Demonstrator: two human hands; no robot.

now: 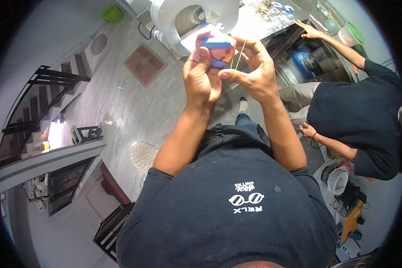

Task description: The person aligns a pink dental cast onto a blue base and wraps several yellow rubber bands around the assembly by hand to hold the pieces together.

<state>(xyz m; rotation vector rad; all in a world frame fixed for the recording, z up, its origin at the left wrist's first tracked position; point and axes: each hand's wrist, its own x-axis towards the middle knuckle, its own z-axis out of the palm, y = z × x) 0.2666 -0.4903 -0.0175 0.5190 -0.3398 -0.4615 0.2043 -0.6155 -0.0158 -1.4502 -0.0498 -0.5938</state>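
Note:
Held up in front of me, my left hand [198, 76] is closed around a palm-sized, rounded pink-and-blue piece [218, 52]. Blue shows along its upper and lower sides, pink between them; its exact kind cannot be told. My right hand [257, 73] pinches a thin yellow rubber band [240, 52], pulled taut beside the piece's right side. Whether the band loops round the piece is hidden by the fingers. Just beyond my hands stands a white rounded machine [230, 18] with a round opening.
At the right a co-worker in a black shirt [353, 107] reaches one hand onto the workbench [272, 29], where loose bands [265, 12] lie. A green-rimmed tub [350, 35] stands there. A brown mat [145, 65] and a woven mat [144, 156] lie on the floor; stairs [40, 102] rise left.

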